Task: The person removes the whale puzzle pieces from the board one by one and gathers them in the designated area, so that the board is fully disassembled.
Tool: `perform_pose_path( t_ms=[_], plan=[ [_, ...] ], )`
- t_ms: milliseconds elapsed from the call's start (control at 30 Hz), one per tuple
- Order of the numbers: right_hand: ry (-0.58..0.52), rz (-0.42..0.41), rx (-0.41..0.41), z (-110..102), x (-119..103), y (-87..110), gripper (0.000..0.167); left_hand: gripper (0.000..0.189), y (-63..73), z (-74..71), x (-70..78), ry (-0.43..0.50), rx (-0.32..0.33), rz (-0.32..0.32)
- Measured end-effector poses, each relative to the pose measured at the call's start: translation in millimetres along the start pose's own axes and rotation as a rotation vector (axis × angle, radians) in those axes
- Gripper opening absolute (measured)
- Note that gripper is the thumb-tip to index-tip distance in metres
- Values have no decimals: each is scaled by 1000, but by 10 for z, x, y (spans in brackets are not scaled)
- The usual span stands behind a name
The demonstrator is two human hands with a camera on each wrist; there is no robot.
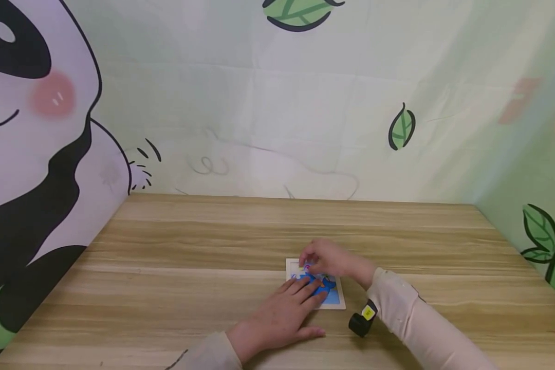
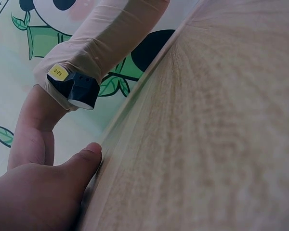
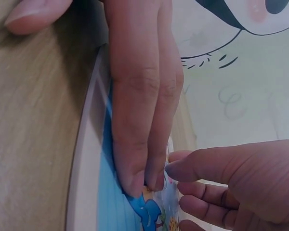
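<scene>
A small puzzle board (image 1: 335, 300) with a white rim and a blue cartoon picture lies flat on the wooden table. My left hand (image 1: 284, 316) rests across its lower left part, fingers straight and pressing on the picture, thumb out on the wood. Over the upper part of the board, my right hand (image 1: 330, 257) pinches a small colourful puzzle piece (image 1: 307, 267) between thumb and fingertips, mostly hidden by the fingers. In the right wrist view, the right thumb (image 3: 192, 166) and curled fingers come in low beside the left fingertips, right at the picture's surface.
A black wrist camera (image 1: 362, 324) with a yellow label hangs from the right sleeve, close above the table (image 1: 189, 288). Behind the table stands a wall cloth (image 1: 240, 103) printed with a panda and leaves.
</scene>
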State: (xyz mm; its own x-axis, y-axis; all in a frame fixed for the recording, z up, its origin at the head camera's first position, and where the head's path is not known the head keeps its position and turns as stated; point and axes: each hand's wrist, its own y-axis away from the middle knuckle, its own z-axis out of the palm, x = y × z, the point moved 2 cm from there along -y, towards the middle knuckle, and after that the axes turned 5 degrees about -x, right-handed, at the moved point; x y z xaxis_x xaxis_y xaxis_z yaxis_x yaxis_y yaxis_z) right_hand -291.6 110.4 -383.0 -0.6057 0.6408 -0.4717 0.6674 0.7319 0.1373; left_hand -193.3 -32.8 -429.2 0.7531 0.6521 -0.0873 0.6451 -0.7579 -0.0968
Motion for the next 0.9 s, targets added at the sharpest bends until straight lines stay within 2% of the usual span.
perform_pose_path(
  t_ms=[200,433,633,900],
  plan=[
    [27,0,5,-23,-13,12,14,68,-14,-8,-1,2,-9,-1],
    [16,-46,14,-52,-26,40,13,69,-17,-16,-5,12,-22,-4],
    [-38,-90,23,-46,-13,67,11,69,-16,-9,-5,16,-33,2],
    [-91,-84,50,-29,17,94,13,69,-7,4,-7,15,-34,-2]
  ],
)
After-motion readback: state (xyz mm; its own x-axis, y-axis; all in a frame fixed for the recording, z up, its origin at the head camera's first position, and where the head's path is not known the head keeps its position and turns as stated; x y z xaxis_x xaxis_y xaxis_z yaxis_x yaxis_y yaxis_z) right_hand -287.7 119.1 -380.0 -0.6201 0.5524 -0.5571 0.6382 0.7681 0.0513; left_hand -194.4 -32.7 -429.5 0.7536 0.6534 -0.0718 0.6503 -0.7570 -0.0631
